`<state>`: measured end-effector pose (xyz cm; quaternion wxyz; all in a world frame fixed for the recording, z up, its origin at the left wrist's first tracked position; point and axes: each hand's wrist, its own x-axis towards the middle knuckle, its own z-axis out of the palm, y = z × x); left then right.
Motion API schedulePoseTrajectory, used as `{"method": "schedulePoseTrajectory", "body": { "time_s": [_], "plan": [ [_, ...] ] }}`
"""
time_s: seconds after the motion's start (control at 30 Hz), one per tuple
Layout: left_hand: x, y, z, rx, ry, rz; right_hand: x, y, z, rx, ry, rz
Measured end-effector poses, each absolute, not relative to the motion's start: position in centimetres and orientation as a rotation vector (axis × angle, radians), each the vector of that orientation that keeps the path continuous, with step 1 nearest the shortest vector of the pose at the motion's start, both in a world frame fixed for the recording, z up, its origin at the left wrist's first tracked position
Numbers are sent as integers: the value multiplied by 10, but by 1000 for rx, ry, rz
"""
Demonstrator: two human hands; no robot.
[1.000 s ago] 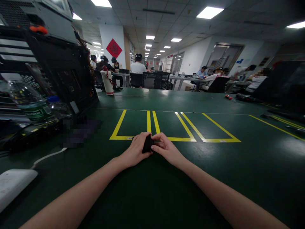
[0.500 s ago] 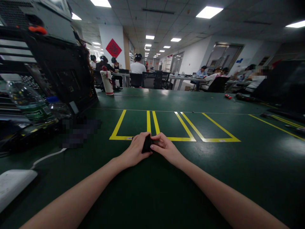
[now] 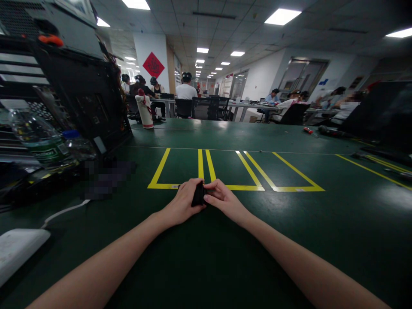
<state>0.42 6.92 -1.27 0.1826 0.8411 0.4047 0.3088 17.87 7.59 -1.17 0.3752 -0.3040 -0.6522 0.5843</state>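
A small black object, boxy in outline, is held just above or on the green table, near the yellow tape lines. My left hand is wrapped round its left side, with the thumb along the near edge. From the right, my right hand has its fingertips bent against the object's right side. Both hands cover much of it, so its exact kind cannot be made out.
Yellow tape frames mark the table beyond my hands. At the left stand a computer case, a water bottle and a white power strip. A white flask stands farther back. People sit at distant desks.
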Motion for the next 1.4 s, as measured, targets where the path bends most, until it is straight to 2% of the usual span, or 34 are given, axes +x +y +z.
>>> {"method": "schedulePoseTrajectory", "body": {
  "time_s": [1.4],
  "plan": [
    [5, 71, -14, 2392, 1156, 880, 176, 78, -16, -762, -1663, 1446]
  ]
}}
